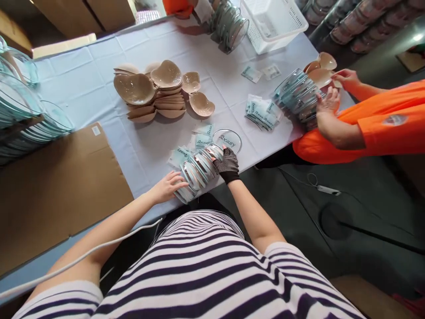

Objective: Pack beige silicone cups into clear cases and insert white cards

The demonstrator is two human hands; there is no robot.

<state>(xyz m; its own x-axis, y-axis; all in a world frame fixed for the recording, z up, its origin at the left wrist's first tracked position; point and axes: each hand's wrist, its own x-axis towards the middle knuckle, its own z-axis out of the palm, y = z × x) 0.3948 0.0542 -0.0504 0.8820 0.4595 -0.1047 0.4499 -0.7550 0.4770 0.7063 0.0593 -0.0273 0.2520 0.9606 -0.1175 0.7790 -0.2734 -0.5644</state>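
A row of clear round plastic cases (197,172) stands on edge at the near side of the table, with pinkish-beige contents showing inside. My left hand (171,185) is open, its outstretched fingers touching the left end of the row. At the other end, my right hand (228,165), in a black fishnet fingerless glove, is closed on the cases; its fingertips are partly hidden. Just beyond it lies a round clear lid (228,141) printed "beauty". Several printed packets (181,156) lie behind the row. Farther back are stacked beige adhesive bra cups (168,77).
A co-worker in an orange shirt (392,124) handles beige cups beside another case row (297,93) at right. More packets (262,113) lie nearby. A white basket (274,26) and another person's gloved hand (203,9) are at the back. Cardboard (63,190) lies left.
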